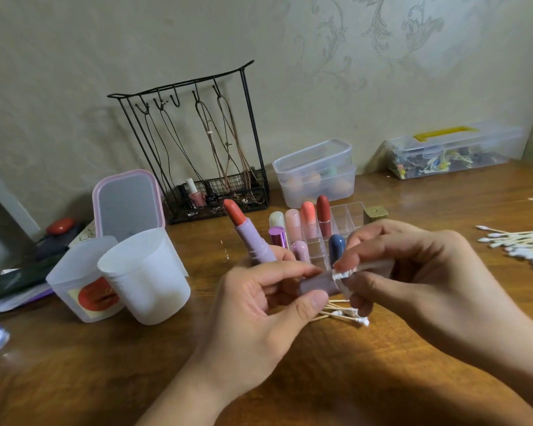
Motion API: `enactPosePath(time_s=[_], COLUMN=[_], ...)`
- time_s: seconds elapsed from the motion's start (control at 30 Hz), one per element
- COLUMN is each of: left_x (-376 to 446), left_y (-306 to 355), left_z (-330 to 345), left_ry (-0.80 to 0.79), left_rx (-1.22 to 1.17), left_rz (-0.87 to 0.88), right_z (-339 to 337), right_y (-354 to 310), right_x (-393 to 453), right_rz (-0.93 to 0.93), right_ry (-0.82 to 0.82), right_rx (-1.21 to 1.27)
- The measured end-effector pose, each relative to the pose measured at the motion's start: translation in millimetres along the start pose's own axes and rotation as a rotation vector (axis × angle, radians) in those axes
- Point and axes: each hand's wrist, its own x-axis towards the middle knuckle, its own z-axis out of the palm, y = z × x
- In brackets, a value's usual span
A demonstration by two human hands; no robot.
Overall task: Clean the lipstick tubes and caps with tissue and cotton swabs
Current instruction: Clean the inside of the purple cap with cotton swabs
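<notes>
My left hand (259, 305) grips a lilac lipstick cap (317, 285) between thumb and fingers, and the same hand holds the open lilac lipstick tube (253, 241) with its orange-red stick pointing up and left. My right hand (413, 269) pinches a wad of white tissue (345, 276) pressed into the cap's open end. Several used cotton swabs (342, 315) lie on the table under my hands. A clear organiser (348, 216) behind them holds several lipsticks.
Two white frosted cups (145, 278) stand at the left, a pink-framed mirror (126, 204) behind them. A black wire rack (203, 149), clear lidded boxes (317, 170) and a case (450, 149) line the wall. A pile of clean swabs (523, 244) lies far right.
</notes>
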Motion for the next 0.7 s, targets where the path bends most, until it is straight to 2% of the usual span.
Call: enactPosePath(time_s=[0.1, 0.23, 0.37, 0.47, 0.53, 0.63, 0.7], left_x=[-0.5, 0.2, 0.0, 0.9, 1.6, 1.5, 1.6], left_y=[-0.3, -1.6, -2.1, -3.8, -4.7, -3.4, -1.5], left_z=[-1.1, -3.9, -3.4, -4.5, -5.0, -4.3, -4.3], left_ry=[0.0, 0.013, -0.023, -0.042, -0.058, -0.103, -0.103], left_rx=[0.039, 0.023, 0.02, -0.045, -0.058, -0.101, -0.128], left_rz=[0.005, -0.012, -0.058, -0.104, -0.112, -0.141, -0.151], right_z=[-1.7, -3.9, -4.0, -0.8, 1.7, 1.7, 0.8], right_y=[-1.2, 1.0, 0.9, 5.6, 5.4, 2.6, 4.5], right_x=[0.1, -0.7, -1.0, -1.4, -3.3, -2.2, -1.0], right_rz=[0.034, 0.05, 0.045, -0.004, -0.028, 0.024, 0.015], right_ry=[-0.047, -0.103, -0.026, 0.039, 0.033, -0.037, -0.002], right_rx=[-0.055, -0.003, 0.12, -0.002, -0.076, 0.088, 0.061])
